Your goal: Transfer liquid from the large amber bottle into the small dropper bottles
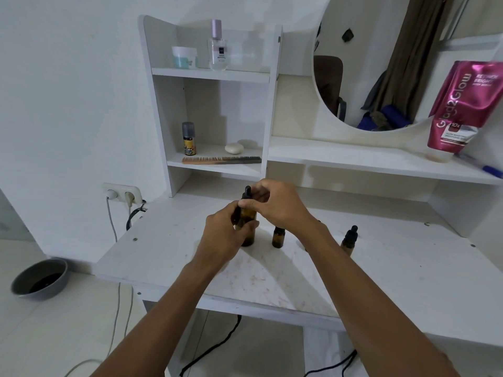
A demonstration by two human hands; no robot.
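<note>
The large amber bottle (249, 213) stands upright on the white desk (381, 268), its black dropper top (247, 192) rising above my fingers. My left hand (224, 235) is wrapped around the bottle's body. My right hand (275, 205) pinches the black cap at the neck. Just right of it stands a small amber bottle (278, 237) with no cap on. A second small amber bottle (349, 238) with a black dropper cap stands farther right, partly behind my right forearm.
A white shelf unit (215, 74) behind holds a jar, a perfume bottle, a small spray can, a soap and a comb (221, 160). A round mirror (381, 63) and a pink pouch (460, 107) are at the right. A grey bowl (40, 278) sits on the floor at left; cables hang from a wall socket (122, 194).
</note>
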